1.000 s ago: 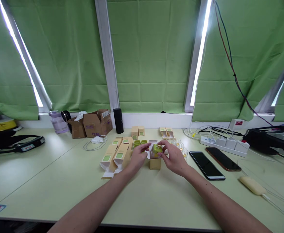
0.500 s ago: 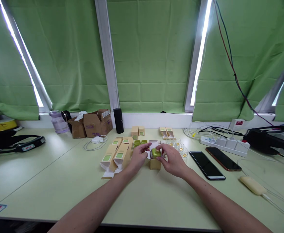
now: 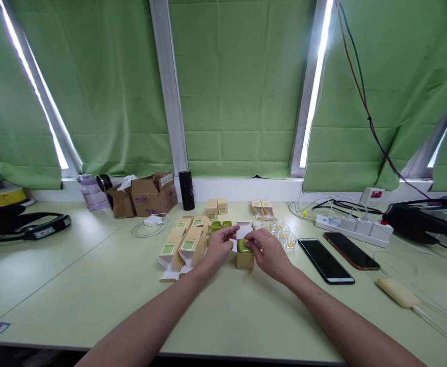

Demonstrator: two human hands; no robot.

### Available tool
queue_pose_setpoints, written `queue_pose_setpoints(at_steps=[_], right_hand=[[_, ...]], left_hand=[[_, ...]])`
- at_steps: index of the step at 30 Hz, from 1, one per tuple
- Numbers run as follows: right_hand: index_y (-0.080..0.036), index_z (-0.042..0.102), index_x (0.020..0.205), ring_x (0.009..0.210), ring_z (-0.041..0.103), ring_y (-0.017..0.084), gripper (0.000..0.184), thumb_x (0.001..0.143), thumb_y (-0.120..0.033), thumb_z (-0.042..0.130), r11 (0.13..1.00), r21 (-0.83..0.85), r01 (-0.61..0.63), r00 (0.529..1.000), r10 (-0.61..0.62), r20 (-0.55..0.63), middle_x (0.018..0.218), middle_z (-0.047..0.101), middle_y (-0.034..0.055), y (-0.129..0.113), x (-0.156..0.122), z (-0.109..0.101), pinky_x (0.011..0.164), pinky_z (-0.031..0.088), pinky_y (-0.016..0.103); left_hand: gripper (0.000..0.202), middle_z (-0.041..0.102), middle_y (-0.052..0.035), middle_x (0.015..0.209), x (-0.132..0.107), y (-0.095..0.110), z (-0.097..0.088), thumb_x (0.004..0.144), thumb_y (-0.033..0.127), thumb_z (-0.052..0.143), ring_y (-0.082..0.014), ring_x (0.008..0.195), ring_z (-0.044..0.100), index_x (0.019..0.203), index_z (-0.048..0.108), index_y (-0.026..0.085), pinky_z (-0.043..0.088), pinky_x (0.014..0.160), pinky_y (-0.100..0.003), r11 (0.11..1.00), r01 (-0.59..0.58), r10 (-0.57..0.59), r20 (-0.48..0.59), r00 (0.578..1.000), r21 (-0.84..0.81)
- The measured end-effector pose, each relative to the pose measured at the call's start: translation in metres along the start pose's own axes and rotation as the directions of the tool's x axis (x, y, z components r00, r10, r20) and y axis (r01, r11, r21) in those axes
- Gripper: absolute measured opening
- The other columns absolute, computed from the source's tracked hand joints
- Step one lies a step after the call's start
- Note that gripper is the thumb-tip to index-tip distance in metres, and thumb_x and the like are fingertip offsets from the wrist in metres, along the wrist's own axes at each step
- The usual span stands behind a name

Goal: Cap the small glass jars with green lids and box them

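A small kraft-paper box (image 3: 245,262) stands upright on the table with its white-lined flap (image 3: 243,229) raised at the back. A shiny green square-lidded jar (image 3: 243,246) sits in its mouth, mostly sunk inside. My right hand (image 3: 268,251) has its fingers closed at the jar's right side. At the box's left, my left hand (image 3: 220,250) holds its thumb and fingers apart, close to the side flap; whether it touches the flap I cannot tell. More green jars (image 3: 226,224) show partly behind my left hand.
Opened kraft boxes (image 3: 173,250) lie left of my hands, and two closed ones (image 3: 216,208) stand behind. Clear cups with gold bottoms (image 3: 284,233) sit to the right, near a black-screened phone (image 3: 325,260), a second phone (image 3: 351,250) and a power strip (image 3: 353,229).
My right hand has lowered the green jar into the box, and its fingers have shifted over the jar's right edge. The left hand has hardly moved.
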State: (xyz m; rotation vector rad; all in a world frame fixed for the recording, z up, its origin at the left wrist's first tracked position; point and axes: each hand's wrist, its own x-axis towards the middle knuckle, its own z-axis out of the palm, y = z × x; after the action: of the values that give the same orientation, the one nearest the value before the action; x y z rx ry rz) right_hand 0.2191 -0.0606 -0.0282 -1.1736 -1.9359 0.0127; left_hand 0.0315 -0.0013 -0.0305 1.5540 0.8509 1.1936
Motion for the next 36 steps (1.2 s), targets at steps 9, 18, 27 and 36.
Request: queue_pose_setpoints(at_steps=[9,18,27,36], right_hand=[[-0.023,0.07,0.084,0.091,0.065,0.024,0.018,0.093,-0.009,0.061,0.997,0.075,-0.021,0.999,0.023,-0.025,0.097,0.07,0.0064,0.0057,0.0019,0.0068,0.081,0.052,0.038],[-0.022,0.075,0.078,0.09,0.065,0.023,0.022,0.089,-0.007,0.064,0.986,0.122,-0.111,0.994,0.109,0.023,0.098,0.067,0.0064,0.0022,0.0052,0.0042,0.081,0.054,0.038],[-0.022,0.077,0.078,0.091,0.064,0.023,0.025,0.091,-0.007,0.061,0.99,0.108,-0.087,0.996,0.084,0.037,0.097,0.066,0.0071,0.0038,0.0043,0.0055,0.08,0.054,0.039],[-0.023,0.07,0.097,0.095,0.064,0.025,0.022,0.099,-0.018,0.048,0.984,0.167,-0.06,0.987,0.084,-0.138,0.102,0.069,0.0084,0.0087,0.0025,0.0024,0.083,0.053,0.041]], left_hand=[[0.069,0.078,-0.0112,0.108,-0.0007,-0.0013,0.0004,0.056,0.005,0.052,-0.0228,0.1,0.069,0.119,0.079,0.011,0.056,0.091,-0.034,0.999,-0.008,0.008,0.004,1.0,-0.034],[0.068,0.078,-0.0105,0.104,0.0006,-0.0038,-0.0003,0.056,0.005,0.052,-0.0222,0.096,0.069,0.118,0.079,0.012,0.056,0.087,-0.032,0.999,-0.01,0.011,0.008,1.0,-0.045],[0.067,0.078,-0.0099,0.101,-0.0006,-0.0024,-0.0001,0.056,0.005,0.053,-0.0215,0.094,0.069,0.117,0.079,0.012,0.055,0.085,-0.031,0.998,-0.012,0.013,0.011,1.0,-0.068],[0.067,0.078,-0.0109,0.102,-0.0027,0.0016,0.0005,0.055,0.008,0.053,-0.0229,0.097,0.069,0.116,0.079,0.011,0.056,0.086,-0.033,0.997,-0.009,0.009,-0.01,1.0,-0.075]])
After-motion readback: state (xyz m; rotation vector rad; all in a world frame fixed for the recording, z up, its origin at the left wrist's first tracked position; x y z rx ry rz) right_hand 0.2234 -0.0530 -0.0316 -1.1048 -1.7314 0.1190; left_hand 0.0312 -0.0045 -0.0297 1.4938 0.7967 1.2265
